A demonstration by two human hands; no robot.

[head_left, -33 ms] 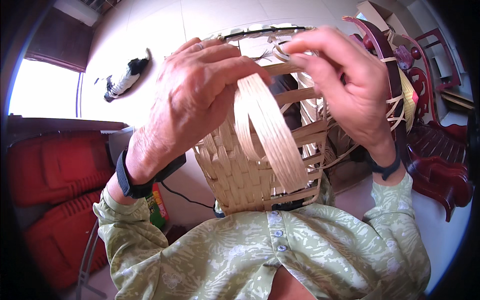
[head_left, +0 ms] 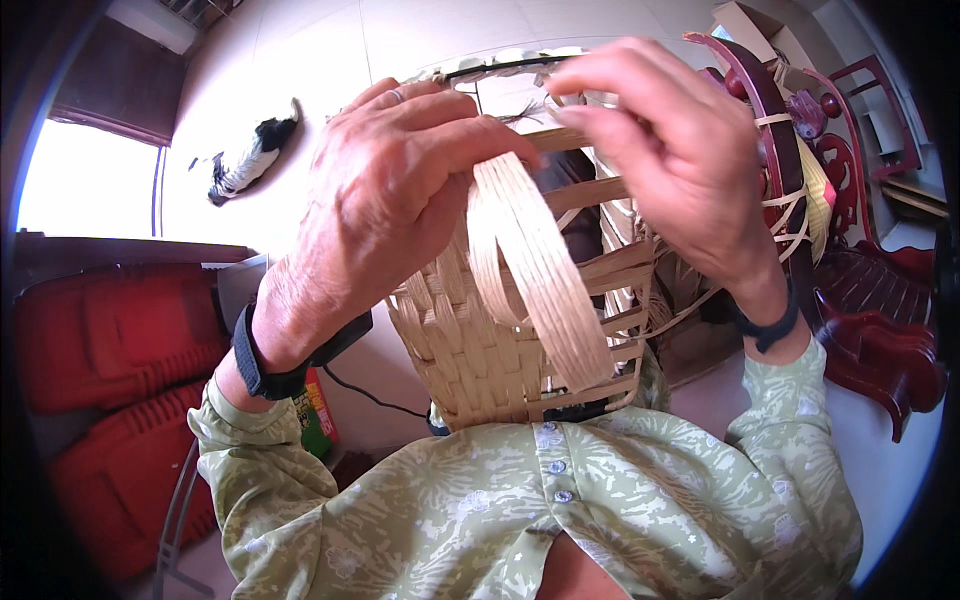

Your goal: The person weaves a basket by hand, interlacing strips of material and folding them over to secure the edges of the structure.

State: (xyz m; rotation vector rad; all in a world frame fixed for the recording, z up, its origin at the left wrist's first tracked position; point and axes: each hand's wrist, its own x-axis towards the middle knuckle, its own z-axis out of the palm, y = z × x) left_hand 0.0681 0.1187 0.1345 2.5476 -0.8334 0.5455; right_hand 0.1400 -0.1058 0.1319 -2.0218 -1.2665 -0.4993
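A half-woven basket [head_left: 465,350] of flat tan strips stands against my front. Its left part is closely woven, while the right shows gaps between bare strips. My left hand [head_left: 390,165] is closed at the basket's far upper part, pinching a wide tan strip [head_left: 555,280] that loops down toward me over the weave. The left fingertips are partly hidden behind the hand. My right hand [head_left: 685,150], slightly blurred, is closed near the far rim [head_left: 500,68], thumb and forefinger pinched on the narrow end of a strip. A black band runs along that rim.
At the right are a dark red carved wooden chair [head_left: 870,340] and a wooden post [head_left: 785,170] tied with pale strips. Red padded seats [head_left: 120,340] stand at the left. A black-and-white cat [head_left: 250,165] lies on the tiled floor. A black cable [head_left: 375,400] hangs near my left forearm.
My right hand has shifted slightly left and up along the far rim. The left hand has barely moved, and the hanging strip has swung a little.
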